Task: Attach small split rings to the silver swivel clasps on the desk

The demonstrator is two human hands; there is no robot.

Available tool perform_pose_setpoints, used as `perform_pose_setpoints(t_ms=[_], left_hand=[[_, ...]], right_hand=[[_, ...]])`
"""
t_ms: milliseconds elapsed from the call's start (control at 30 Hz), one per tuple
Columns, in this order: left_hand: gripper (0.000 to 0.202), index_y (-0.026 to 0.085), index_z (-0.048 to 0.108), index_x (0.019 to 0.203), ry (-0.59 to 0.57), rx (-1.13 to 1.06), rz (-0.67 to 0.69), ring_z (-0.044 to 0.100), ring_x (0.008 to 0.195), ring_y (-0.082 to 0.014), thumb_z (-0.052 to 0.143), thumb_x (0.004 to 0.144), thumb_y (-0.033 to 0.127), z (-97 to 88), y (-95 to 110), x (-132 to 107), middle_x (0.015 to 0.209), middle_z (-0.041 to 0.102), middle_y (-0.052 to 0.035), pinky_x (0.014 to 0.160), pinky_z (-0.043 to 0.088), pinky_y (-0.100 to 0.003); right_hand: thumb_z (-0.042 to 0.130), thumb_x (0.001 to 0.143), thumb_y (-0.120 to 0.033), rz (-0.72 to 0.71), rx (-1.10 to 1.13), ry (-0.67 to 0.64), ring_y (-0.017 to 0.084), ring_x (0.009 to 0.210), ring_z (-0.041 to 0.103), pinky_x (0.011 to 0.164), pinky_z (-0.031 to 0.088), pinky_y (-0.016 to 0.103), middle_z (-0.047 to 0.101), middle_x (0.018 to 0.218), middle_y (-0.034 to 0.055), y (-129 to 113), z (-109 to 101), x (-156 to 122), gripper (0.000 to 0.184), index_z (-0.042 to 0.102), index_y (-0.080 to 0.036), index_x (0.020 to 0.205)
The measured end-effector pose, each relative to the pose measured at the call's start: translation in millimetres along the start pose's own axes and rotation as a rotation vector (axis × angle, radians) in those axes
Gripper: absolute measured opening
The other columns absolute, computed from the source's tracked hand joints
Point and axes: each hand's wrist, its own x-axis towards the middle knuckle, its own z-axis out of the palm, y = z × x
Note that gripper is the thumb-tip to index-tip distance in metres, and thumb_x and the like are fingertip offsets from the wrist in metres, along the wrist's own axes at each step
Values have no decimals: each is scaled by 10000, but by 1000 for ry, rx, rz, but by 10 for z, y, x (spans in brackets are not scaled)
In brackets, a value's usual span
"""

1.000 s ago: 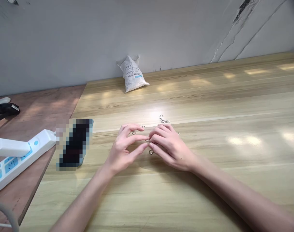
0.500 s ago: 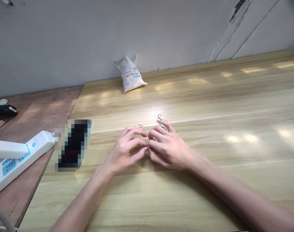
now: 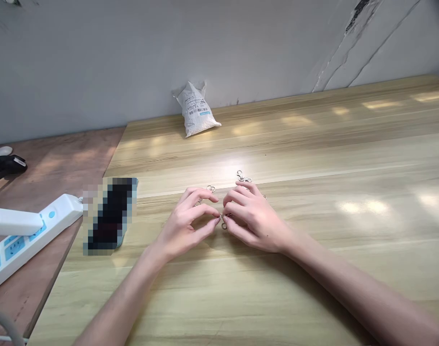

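My left hand (image 3: 186,218) is closed in a pinch, its thumb and index fingertips meeting at a small silver key ring (image 3: 224,226). From the other side my right hand (image 3: 253,216) pinches the same small metal piece. One loop of it hangs below the fingertips; most of the rest is hidden between them. Just beyond my right fingers lie silver swivel clasps (image 3: 244,178), partly covered by that hand. Loose metal rings (image 3: 211,189) lie behind my left fingers.
A white plastic parcel (image 3: 198,113) stands near the grey wall. Left of my hands lies a dark, pixelated phone-like slab (image 3: 113,214). A white power strip (image 3: 15,247) with plugs crosses the table's left edge, and a black object (image 3: 8,164) sits beyond it.
My right hand's fingers have shifted slightly, so the ring hanging below the fingertips shows more clearly. Both hands stay in about the same place; the view has moved a little.
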Motion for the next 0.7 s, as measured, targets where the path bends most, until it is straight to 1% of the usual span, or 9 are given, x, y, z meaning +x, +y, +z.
perform_pose_setpoints(t_ms=[167,367,500,700], left_hand=[[81,217,662,886,0,-15,4,514,1148,-203,653,853,143,-11,9,8,1115,610,-44,1009,455,-415],[105,217,663,870,3,-24,-20,523,1136,-203,623,855,121,-19,46,22,1107,620,-40,1008,455,-413],[102,222,663,858,-1,-14,-45,529,1115,-209,615,855,132,-18,51,19,1103,621,-37,972,469,-413],[128,231,675,913,-30,23,-63,519,1116,-220,572,890,159,-15,33,12,1114,614,-48,934,478,-416]], right_hand=[[439,908,-196,7,2,0,171,803,504,1014,312,438,588,841,40,0,-3,2,185,589,-185,800],[438,899,-182,-4,4,-5,171,811,501,1008,313,431,590,856,37,12,14,-5,175,597,-189,826],[441,901,-187,-16,-7,2,174,807,511,1021,305,445,598,848,35,13,26,-9,169,603,-200,854],[460,888,-192,-19,-74,6,173,805,515,1032,311,429,596,823,32,16,30,-4,163,605,-194,815]])
